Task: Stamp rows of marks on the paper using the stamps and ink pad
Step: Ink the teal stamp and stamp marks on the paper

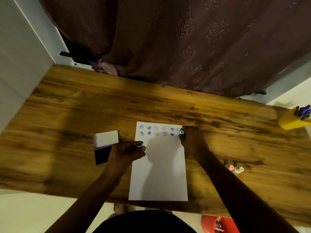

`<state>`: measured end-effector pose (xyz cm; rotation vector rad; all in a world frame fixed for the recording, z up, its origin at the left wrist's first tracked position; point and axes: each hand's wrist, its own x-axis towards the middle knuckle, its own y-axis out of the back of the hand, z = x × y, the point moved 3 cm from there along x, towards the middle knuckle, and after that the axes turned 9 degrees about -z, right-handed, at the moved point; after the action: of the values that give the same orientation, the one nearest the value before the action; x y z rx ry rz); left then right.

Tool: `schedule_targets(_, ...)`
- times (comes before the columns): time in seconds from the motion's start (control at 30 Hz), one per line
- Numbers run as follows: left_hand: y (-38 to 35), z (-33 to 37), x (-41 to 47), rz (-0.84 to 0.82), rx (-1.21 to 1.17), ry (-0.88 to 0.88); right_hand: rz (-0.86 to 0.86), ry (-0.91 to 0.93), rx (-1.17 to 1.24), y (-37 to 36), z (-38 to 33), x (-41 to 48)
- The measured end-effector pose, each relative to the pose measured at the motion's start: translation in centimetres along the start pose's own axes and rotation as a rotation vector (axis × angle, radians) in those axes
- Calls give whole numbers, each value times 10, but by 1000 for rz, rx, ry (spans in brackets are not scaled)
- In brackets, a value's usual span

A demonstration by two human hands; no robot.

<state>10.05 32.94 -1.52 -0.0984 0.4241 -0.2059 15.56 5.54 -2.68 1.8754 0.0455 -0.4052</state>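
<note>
A white sheet of paper (pixel 159 169) lies on the wooden table (pixel 67 106), with two rows of blue marks (pixel 156 130) along its top edge. My right hand (pixel 191 140) is shut on a small teal stamp (pixel 181 132), held at the right end of the second row. My left hand (pixel 127 152) rests on the paper's left edge and pinches a small teal piece (pixel 143 144), perhaps a stamp cap. The open ink pad (pixel 103 155) with its white lid (pixel 106 138) raised sits just left of that hand.
Two small stamps, a pink stamp (pixel 229 167) and a whitish stamp (pixel 239 169), lie on the table right of my right forearm. A yellow cup of purple pens (pixel 293 121) stands at the far right edge. A brown curtain (pixel 185 39) hangs behind the table. A red container (pixel 218 224) sits on the floor below.
</note>
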Motion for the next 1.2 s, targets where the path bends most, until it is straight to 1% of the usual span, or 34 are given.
schedule_targets(0.27,-6,-3,7,19,-5,38,-47,3,-57,-7,3,2)
schedule_targets(0.47,-12,0,10,-9,-9,25,-55,-19,-58,-10,-3,3)
schedule_targets(0.7,-16,11,3,-14,-10,-12,-63,4,-26,-5,2,9)
schedule_targets(0.8,-21,15,0,-6,1,-32,-100,11,52,1,14,19)
schedule_targets(0.87,-25,18,-1,-17,17,-45,-162,5,146,6,23,27)
schedule_targets(0.93,-31,19,-2,-30,18,-46,-157,-1,299,14,28,25)
schedule_targets(1.03,-41,17,-2,-58,6,-65,-92,-79,709,32,36,3)
schedule_targets(1.13,-57,15,-2,-76,21,-53,-93,-117,1134,46,44,-32)
schedule_targets(1.2,-71,15,-3,-95,44,-44,-128,-144,1343,51,47,-59)
